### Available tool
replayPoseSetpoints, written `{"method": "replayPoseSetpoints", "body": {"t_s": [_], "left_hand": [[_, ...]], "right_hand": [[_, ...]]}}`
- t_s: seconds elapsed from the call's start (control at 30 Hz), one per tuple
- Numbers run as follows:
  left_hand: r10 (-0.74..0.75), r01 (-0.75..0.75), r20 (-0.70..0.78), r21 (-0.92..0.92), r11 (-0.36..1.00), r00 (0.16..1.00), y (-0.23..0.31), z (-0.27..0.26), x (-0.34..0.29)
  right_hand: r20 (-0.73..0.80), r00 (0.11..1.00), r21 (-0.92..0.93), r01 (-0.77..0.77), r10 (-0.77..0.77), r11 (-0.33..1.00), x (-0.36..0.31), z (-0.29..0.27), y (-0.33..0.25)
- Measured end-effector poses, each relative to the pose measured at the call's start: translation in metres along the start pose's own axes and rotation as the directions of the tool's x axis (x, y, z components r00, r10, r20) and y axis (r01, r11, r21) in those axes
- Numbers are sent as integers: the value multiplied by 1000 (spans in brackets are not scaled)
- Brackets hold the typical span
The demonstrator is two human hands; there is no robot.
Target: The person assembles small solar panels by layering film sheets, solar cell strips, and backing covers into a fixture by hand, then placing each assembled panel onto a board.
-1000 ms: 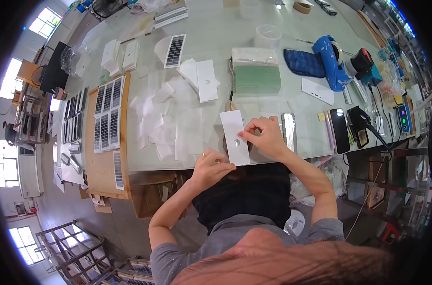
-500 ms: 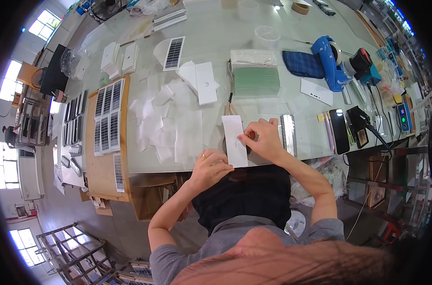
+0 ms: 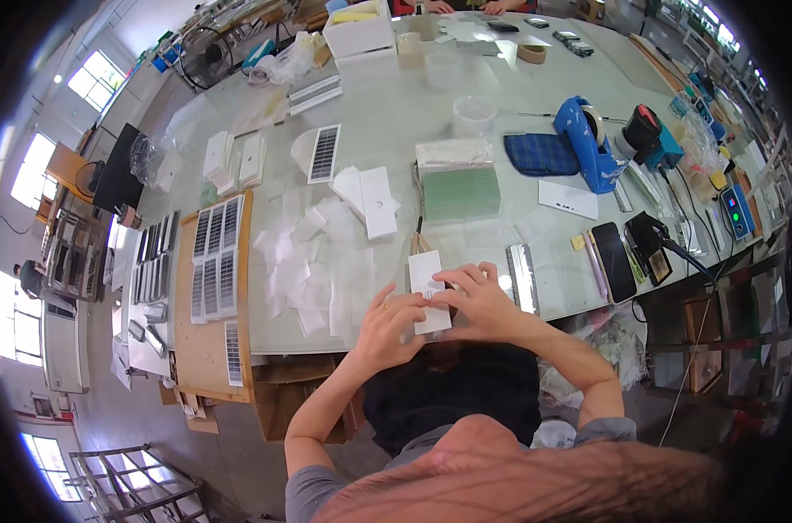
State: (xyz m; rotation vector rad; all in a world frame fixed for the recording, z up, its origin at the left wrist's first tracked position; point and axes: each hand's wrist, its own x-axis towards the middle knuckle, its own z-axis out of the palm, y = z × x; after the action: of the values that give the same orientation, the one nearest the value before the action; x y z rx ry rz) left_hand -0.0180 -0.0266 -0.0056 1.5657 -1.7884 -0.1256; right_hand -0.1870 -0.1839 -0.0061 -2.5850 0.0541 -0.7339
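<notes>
A narrow white panel point(image 3: 426, 265) lies lengthwise in front of me at the near edge of the table, with small thin marks at its middle. My left hand point(image 3: 387, 329) comes over it from the left, fingers bent and fingertips at the panel's middle. From the right, my right hand point(image 3: 481, 302) meets it there, thumb and forefinger drawn together. Whatever is between the fingertips is too small to make out. Just beyond the panel, the tips of a tweezer-like tool point(image 3: 419, 237) stick out.
Left of my hands lie loose white sheets point(image 3: 304, 270) and a wooden board point(image 3: 185, 340) bearing dark gridded solar panels point(image 3: 215, 261). Ahead is a green stack point(image 3: 460, 193). To the right are a metal strip point(image 3: 521, 277), a phone point(image 3: 613, 261) and a blue tape dispenser point(image 3: 588, 148). Another person's hands point(image 3: 500, 7) show at the far edge.
The view has tilted up, so the table sits lower. My left hand has moved from the panel's near corner to its middle, and my right fingers have come in to meet it.
</notes>
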Motion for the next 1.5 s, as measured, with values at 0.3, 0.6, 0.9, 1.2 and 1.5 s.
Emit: {"method": "replayPoseSetpoints", "body": {"t_s": [0.3,0.6,0.9,1.2,1.5], "left_hand": [[-348,253,16,-716,651,937,15,-18,34],[-531,349,414,-910,-223,740,23,16,17],[-552,312,398,-917,-247,733,24,18,5],[-579,303,371,-928,-215,726,23,18,1],[-768,318,207,-948,-4,607,19,15,-28]], "right_hand": [[-172,977,206,-93,129,974,37,-40,-16],[109,739,784,-475,665,399,22,-6,-13],[201,641,822,-522,740,228,-24,9,-29],[364,639,785,-602,677,146,-45,13,-46],[380,630,704,-672,678,229,-31,23,-58]]}}
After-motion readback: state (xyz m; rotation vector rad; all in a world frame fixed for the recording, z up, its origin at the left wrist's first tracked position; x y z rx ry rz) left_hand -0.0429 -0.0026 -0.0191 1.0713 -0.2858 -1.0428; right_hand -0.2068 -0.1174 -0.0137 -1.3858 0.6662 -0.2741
